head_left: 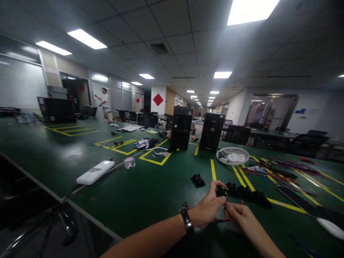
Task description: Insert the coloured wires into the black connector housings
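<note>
My left hand [206, 208], with a watch on its wrist, is closed around a small black part [221, 192] that looks like a plastic connector or holder. Close against it, my right hand [239, 215] has thumb and fingers pinched together on a thin red wire [226, 214]. A length of red and black wire [220, 220] hangs below both hands. Just beyond them, a row of black parts [249, 195] runs to the right along the table. A small separate cluster of black parts [198, 180] lies to the left. The exact join between wire and part is hidden by my fingers.
On the green table [150, 200] stand two black computer towers [181, 129]. Near them is a white round basket [232, 156]. Loose coloured wires [279, 175] spread to the right. A white power strip [95, 172] lies on the left. A person [103, 99] stands far back.
</note>
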{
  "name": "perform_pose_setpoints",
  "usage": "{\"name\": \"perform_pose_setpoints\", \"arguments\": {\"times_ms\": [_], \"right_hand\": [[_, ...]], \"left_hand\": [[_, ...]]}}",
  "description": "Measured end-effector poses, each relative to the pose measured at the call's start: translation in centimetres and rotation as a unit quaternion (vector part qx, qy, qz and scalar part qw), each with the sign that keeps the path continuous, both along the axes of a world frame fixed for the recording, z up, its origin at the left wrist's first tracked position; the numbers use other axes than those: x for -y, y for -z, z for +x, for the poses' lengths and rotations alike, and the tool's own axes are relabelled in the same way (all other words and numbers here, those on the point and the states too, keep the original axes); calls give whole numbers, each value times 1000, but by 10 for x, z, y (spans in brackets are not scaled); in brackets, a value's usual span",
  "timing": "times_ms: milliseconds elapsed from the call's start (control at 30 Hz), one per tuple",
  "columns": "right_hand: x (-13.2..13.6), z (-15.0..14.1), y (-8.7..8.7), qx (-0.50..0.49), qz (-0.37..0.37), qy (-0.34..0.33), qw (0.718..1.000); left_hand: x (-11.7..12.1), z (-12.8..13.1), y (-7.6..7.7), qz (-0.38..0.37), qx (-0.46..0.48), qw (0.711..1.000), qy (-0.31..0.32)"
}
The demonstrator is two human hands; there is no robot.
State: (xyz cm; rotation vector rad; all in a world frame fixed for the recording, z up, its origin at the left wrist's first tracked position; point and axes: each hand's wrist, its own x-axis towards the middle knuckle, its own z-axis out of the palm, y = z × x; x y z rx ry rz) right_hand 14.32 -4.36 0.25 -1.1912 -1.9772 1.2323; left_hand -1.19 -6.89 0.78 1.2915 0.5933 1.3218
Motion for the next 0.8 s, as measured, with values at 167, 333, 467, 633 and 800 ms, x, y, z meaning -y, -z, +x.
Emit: {"name": "perform_pose_setpoints", "arguments": {"times_ms": [167, 333, 467, 633, 800], "right_hand": [[-2, -3, 2, -3, -50, -40, 998], [6, -13, -1, -55, -59, -52, 995], [12, -19, -3, -53, -42, -70, 995], [22, -15, -24, -16, 11, -52, 998], [29, -14, -46, -25, 74, -35, 996]], "left_hand": [[7, -9, -14, 81, -73, 994, -25], [5, -14, -24, 100, -91, 986, -98], [1, -11, -20, 100, -87, 974, -183], [-2, -21, -21, 139, -151, 948, -242], [-8, -22, -22, 122, -103, 958, -237]]}}
